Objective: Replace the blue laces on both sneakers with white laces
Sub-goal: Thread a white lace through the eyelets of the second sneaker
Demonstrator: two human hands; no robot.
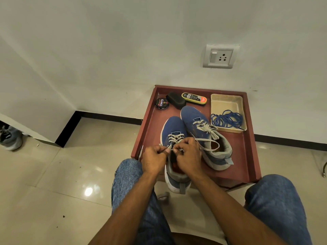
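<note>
Blue near sneaker (174, 137) sits directly under both hands, heel hanging off the front edge of the red-brown worktop (244, 156), toe pointing away toward the wall. Left hand (154, 159) has fingers curled, pinching a white lace (174, 137) end at the top eyelets. Right hand (188, 156) is also curled, gripping the same lace just beside it; the two hands nearly touch over the tongue. Lower eyelets are already crossed in white.

Second sneaker (206, 137) lies just right of the first, touching or nearly so, long axis tilted: toe up-left, heel down-right. Its white lace (206, 129) is threaded, with loose ends looping over the collar.

Blue laces (227, 120) are coiled at the near end of a beige tray (225, 103) at the worktop's far right, spilling slightly over the rim, well apart from the hands.

Hard to make out: exact finger contact on the lace, since knuckles cover the top eyelets and the knot area. Near sneaker's opening is mostly hidden by the hands. A pale strip at the worktop's left edge beside the left hand is unclear.

At the back of the worktop: round polish tin (161, 103), black brush (176, 100), yellow-rimmed shoe shine sponge (194, 98).
</note>
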